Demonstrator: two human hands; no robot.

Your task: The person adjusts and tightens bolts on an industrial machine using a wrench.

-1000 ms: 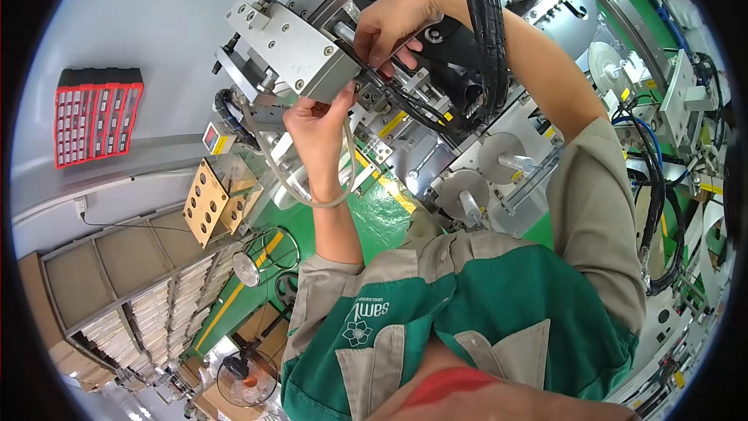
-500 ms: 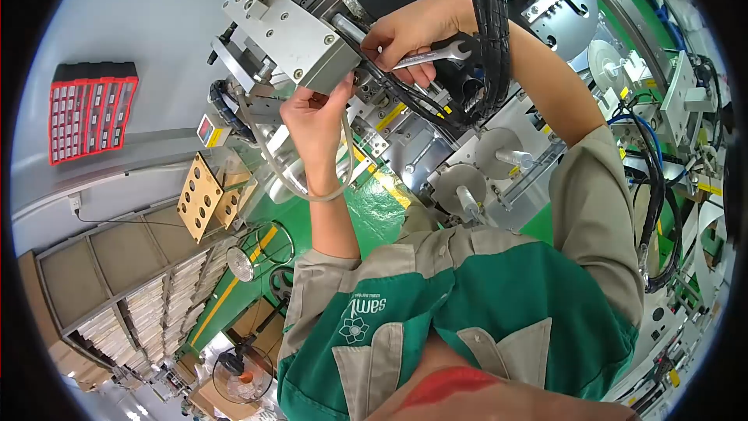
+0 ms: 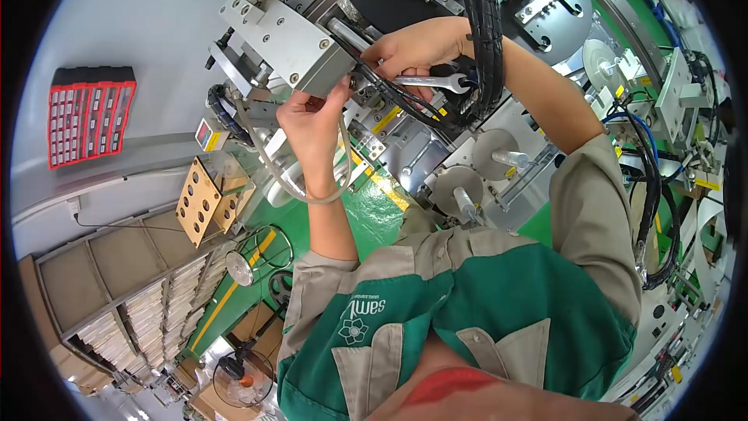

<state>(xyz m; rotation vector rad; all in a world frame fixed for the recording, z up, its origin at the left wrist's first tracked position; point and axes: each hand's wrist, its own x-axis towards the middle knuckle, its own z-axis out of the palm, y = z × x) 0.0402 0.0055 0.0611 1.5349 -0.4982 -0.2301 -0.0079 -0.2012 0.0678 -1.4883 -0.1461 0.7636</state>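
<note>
My left hand is closed, thumb and fingertips pinched against the lower end of an aluminum block. What those fingertips hold is hidden. A pale grey hose loops down past the wrist. Just right of the block, my right hand is wrapped round a combination wrench. The wrench's open jaw points right, toward a bundle of black cables; its other end is hidden by the fingers. Thinner black cables run close below the right hand.
Machine parts surround both hands. Below lie round metal discs with short shafts and another wrench on a metal surface. A red parts rack hangs on the left wall. A wooden board with holes and a stool stand lower left.
The wrench has swung so that its open jaw sits lower, near the cable bundle. My right hand has shifted slightly down with it. My left hand stays at the block.
</note>
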